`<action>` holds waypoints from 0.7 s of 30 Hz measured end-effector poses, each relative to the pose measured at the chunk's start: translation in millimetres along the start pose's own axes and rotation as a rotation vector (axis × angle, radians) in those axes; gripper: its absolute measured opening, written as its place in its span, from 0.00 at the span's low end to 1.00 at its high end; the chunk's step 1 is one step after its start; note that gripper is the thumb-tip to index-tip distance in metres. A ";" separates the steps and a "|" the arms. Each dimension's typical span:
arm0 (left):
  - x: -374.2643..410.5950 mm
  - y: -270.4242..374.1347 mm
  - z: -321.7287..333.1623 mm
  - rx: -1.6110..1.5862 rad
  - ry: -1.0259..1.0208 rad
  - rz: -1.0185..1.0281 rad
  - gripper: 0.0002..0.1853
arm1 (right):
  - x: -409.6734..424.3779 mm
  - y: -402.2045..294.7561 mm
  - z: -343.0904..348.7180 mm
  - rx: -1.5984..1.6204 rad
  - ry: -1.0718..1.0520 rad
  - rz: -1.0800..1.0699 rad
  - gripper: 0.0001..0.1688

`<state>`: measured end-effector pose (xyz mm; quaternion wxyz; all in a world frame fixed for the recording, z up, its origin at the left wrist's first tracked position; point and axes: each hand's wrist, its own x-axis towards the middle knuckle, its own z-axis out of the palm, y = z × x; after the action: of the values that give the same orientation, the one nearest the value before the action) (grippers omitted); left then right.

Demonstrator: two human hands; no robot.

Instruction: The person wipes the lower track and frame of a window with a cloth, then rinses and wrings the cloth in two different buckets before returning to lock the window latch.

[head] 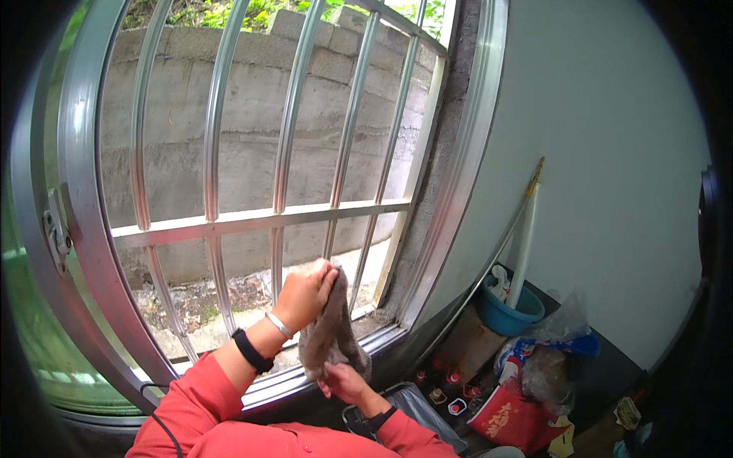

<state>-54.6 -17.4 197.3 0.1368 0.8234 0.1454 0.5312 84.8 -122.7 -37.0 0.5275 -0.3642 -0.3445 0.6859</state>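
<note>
A grey-brown cloth [329,338] hangs in front of the window bars, just above the sliding-window track [275,386]. My left hand [306,292] grips its upper end, with the fist near one of the lower bars. Lower down, my right hand [343,380] pinches the bottom part of the cloth. Between the two hands the fabric hangs in folds. A silver bangle [279,325] and a black band [252,351] circle my left wrist.
Metal window bars [286,114] stand before a concrete wall outside. At the left is a sliding sash with a latch [57,232]. To the right are a blue basin [507,315], a leaning pole [501,246], several bottles [452,378], a red bag [509,421] and a lined bin [421,412].
</note>
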 end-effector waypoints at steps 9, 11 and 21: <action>17.0 -29.7 -25.4 -0.108 0.038 -0.182 0.09 | -51.3 -103.5 -13.5 0.192 0.439 -0.766 0.14; 17.0 -23.5 -30.7 -0.176 -0.020 -0.267 0.09 | -45.5 -92.5 -31.7 -0.180 0.582 -0.742 0.11; -6.5 8.9 -20.9 -0.082 -0.271 -0.068 0.11 | 4.7 -30.5 -37.0 -0.221 0.679 -0.012 0.15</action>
<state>-75.4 -26.6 203.6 0.2066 0.8759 0.1317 0.4156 130.3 -108.6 -29.9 0.5734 -0.6240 -0.2241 0.4812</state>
